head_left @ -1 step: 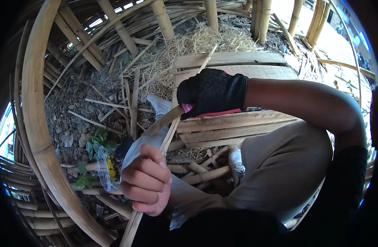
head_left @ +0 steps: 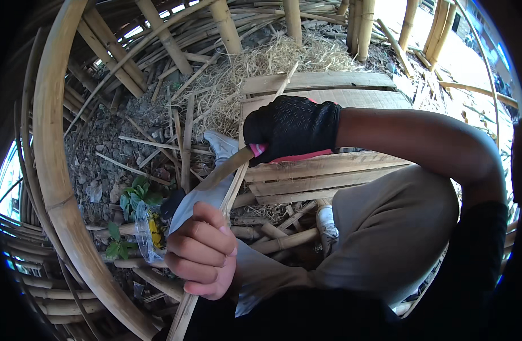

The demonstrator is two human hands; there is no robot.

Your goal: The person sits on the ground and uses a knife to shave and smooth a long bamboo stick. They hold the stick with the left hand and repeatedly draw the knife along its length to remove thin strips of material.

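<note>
A long, pale bamboo strip runs slantwise from my lap up past the wooden crate. Bare and curled into a fist, my left hand grips its lower part. My right hand, in a black textured glove with pink trim, is closed round the pink handle of a knife. Most of that handle is hidden by the glove. The knife's dull, broad blade points down and left, crossing the strip just below the glove. The strip's upper end shows beyond my right hand.
A slatted wooden crate stands under my right forearm. A thick bamboo pole curves along the left. Straw, loose bamboo pieces, a green plant and a clear plastic bag lie around my legs. Upright bamboo posts line the back.
</note>
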